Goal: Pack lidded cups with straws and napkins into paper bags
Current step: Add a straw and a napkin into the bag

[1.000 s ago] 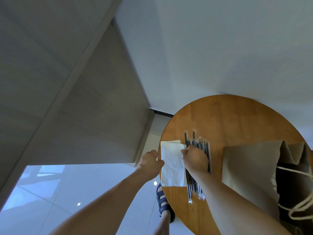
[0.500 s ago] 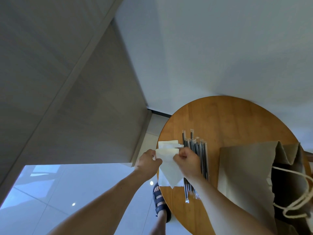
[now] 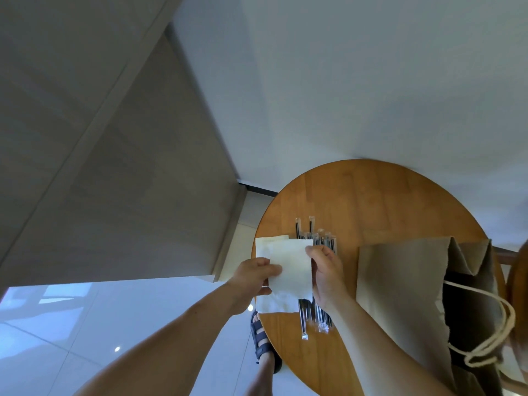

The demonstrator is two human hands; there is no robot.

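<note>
Left hand (image 3: 255, 277) pinches the napkin (image 3: 291, 270) by its left edge, right hand (image 3: 325, 270) by its upper corner. The sheet lay flat a second ago and is now lifted clear of the napkin stack (image 3: 275, 305) beside the straws (image 3: 315, 317). Judged ready for the open paper bag (image 3: 400, 281) on the bench (image 3: 371, 201).

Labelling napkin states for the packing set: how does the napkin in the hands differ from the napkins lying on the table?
The held napkin is raised, pinched by the left hand and right hand; the table napkins lie flat at the table edge. The held napkin sits skewed, overlapping the table napkins and hiding their middle. Both are white, roughly rectangular paper.
</note>
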